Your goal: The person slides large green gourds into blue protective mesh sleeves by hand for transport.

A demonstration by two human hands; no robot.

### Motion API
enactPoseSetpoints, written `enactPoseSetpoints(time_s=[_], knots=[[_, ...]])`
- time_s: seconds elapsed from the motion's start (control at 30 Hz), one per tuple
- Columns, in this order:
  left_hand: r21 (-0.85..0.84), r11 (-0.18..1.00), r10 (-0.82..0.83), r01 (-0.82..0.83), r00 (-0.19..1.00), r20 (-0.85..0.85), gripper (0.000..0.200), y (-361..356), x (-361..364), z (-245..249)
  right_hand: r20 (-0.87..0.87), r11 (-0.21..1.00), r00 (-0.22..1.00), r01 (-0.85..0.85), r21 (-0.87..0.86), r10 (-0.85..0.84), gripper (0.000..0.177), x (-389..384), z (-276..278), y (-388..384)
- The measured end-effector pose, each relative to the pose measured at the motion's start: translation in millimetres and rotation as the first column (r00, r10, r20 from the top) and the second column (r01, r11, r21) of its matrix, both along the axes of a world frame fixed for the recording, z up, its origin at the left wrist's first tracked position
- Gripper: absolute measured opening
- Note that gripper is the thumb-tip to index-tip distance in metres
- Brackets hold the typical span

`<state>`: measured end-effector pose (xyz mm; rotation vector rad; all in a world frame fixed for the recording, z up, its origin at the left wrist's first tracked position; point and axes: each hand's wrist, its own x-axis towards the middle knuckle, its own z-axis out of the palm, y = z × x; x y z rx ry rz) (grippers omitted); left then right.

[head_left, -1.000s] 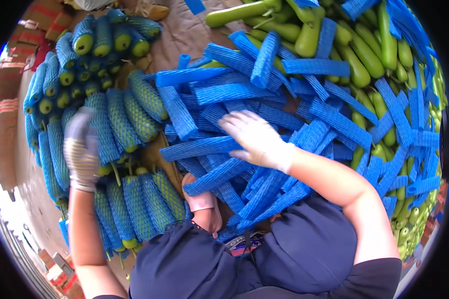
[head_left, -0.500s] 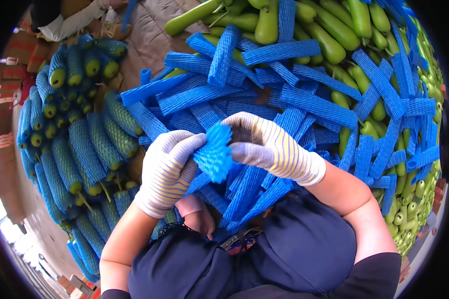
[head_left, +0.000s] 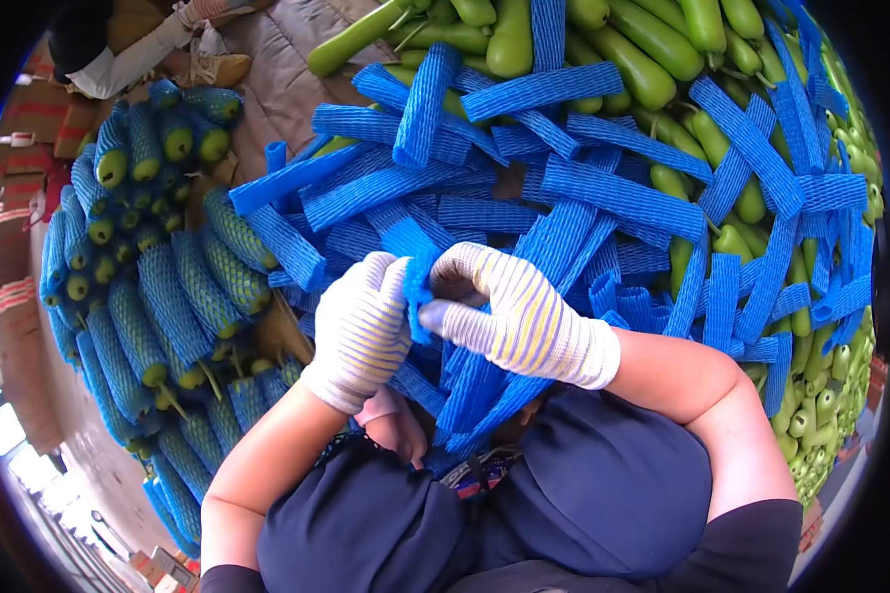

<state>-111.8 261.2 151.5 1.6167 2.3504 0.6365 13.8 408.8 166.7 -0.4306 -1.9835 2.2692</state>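
My left hand (head_left: 361,331), in a white glove with thin stripes, is closed around a blue foam net sleeve (head_left: 417,296). Most of that sleeve is hidden in the fist, and its gathered end sticks out toward the right. At this end my right hand (head_left: 514,314), gloved alike, has its thumb and fingertips curled on the sleeve's edge. Beneath and beyond both hands lies a heap of flat blue foam net sleeves (head_left: 623,203). Long green gourds (head_left: 643,64) show behind and among them.
Gourds in blue net sleeves (head_left: 173,301) are stacked in rows on the left. More bare gourds (head_left: 811,425) lie far right. Another person's shoe (head_left: 218,69) and leg are at the upper left, by a grey quilted sheet (head_left: 287,64). Cardboard boxes (head_left: 30,168) stand along the left edge.
The sleeve's end was fanned out between my hands; now it is bunched and narrower. My left hand has turned and moved slightly right, and my right hand has shifted slightly left and down.
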Motion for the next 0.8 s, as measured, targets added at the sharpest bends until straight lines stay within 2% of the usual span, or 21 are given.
enactPoseSetpoints(time_s=[0.03,0.07,0.1,0.13,0.17,0.2,0.23,0.3,0.33,0.37,0.43,0.47,0.5,0.57,0.6,0.63,0.7,0.73,0.77,0.8], knots=[[-0.003,1.0,-0.01,0.01,1.0,0.011,0.039,-1,1,-5,0.061,1.0,0.998,-0.004,0.031,0.002,0.026,0,-4,2],[0.06,0.997,-0.053,0.05,0.997,0.056,0.044,-2,1,-8,-0.008,0.996,1.0,0.024,0.088,-0.024,0.02,1,-9,2],[0.061,0.997,-0.055,0.051,0.997,0.058,0.044,-4,3,-4,-0.006,0.996,1.0,0.026,0.089,-0.025,0.02,1,-11,2],[0.063,0.996,0.033,-0.07,0.888,0.459,0.044,-8,7,3,-0.047,0.988,0.998,0.04,0.152,-0.033,0.02,2,-13,3],[0.017,0.983,0.101,-0.181,0.619,0.778,0.044,-12,9,7,-0.089,0.975,0.995,0.057,0.214,-0.039,0.019,3,-14,4],[0.058,0.974,0.055,-0.218,0.477,0.877,0.046,-16,8,6,-0.118,0.972,0.992,0.071,0.224,-0.045,0.017,3,-14,5],[0.057,0.974,0.055,-0.218,0.477,0.877,0.046,-17,8,9,-0.119,0.972,0.992,0.072,0.224,-0.046,0.017,3,-13,5],[-0.027,0.957,0.088,-0.289,0.199,0.976,0.047,-16,7,24,-0.187,0.907,0.982,0.043,0.42,0.04,0.017,1,-12,6],[-0.12,0.948,0.197,-0.293,0.249,0.948,0.04,-14,8,31,-0.194,0.9,0.98,0.044,0.433,0.045,0.017,1,-12,4],[-0.12,0.948,0.197,-0.294,0.248,0.949,0.04,-14,8,29,-0.194,0.901,0.98,0.043,0.433,0.046,0.017,1,-13,4],[-0.124,0.938,0.227,-0.325,0.303,0.925,0.03,-16,9,21,-0.109,0.965,0.994,0.023,0.262,0.006,0.016,2,-14,4],[-0.144,0.913,0.265,-0.382,0.286,0.921,0.017,-16,10,20,-0.032,0.994,0.999,0.021,0.111,-0.017,0.023,2,-10,3],[-0.143,0.913,0.264,-0.383,0.283,0.922,0.017,-17,9,16,-0.03,0.993,0.999,0.019,0.112,-0.016,0.023,1,-7,1],[0.071,0.978,0.071,-0.195,0.635,0.769,0.015,-21,7,7,-0.078,0.965,0.995,-0.044,0.26,0.066,0.035,-1,-3,-3],[0.089,0.99,0.009,-0.108,0.683,0.731,0.018,-18,6,13,-0.021,0.938,0.994,-0.096,0.333,0.11,0.042,-1,-1,-1],[0.089,0.99,0.009,-0.109,0.681,0.732,0.018,-19,6,13,-0.019,0.937,0.994,-0.098,0.334,0.111,0.042,-2,-3,2],[-0.027,0.975,0.12,-0.22,0.422,0.898,0.017,-22,5,13,0.016,0.979,0.982,-0.191,0.076,0.19,0.036,-5,-10,9],[0.04,0.973,0.071,-0.227,0.463,0.884,0.015,-27,1,7,-0.049,0.979,0.984,-0.162,0.121,0.168,0.03,-6,-16,12],[0.033,0.955,0.101,-0.295,0.428,0.898,0.012,-25,0,23,0.052,0.967,0.982,-0.189,0.174,0.182,0.024,-9,-5,20],[-0.002,0.913,0.164,-0.409,0.362,0.917,0.011,-29,-2,24,0.042,0.952,0.993,-0.115,0.282,0.107,0.021,-10,-11,27]])
